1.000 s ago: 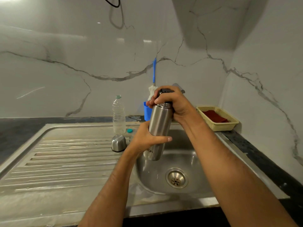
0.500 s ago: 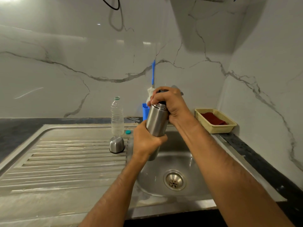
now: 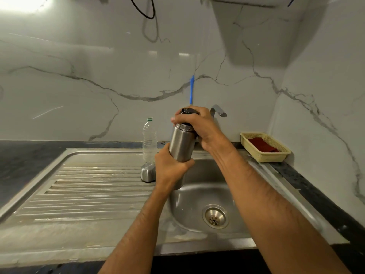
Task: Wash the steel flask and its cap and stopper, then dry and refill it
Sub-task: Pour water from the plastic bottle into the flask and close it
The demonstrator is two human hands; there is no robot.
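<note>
Above the sink basin [image 3: 199,180], steel flask [image 3: 181,144] upright, left hand [image 3: 170,167] gripping its body, right hand [image 3: 197,123] curled round the black stopper [image 3: 187,111] at its mouth, steel cap [image 3: 147,172] on the drainboard beside a plastic bottle [image 3: 149,140].

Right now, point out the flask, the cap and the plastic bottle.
flask [image 3: 180,144]: head view, bare steel body between the hands.
cap [image 3: 148,172]: head view, steel dome on the drainboard.
plastic bottle [image 3: 149,140]: head view, ribbed clear wall.
</note>
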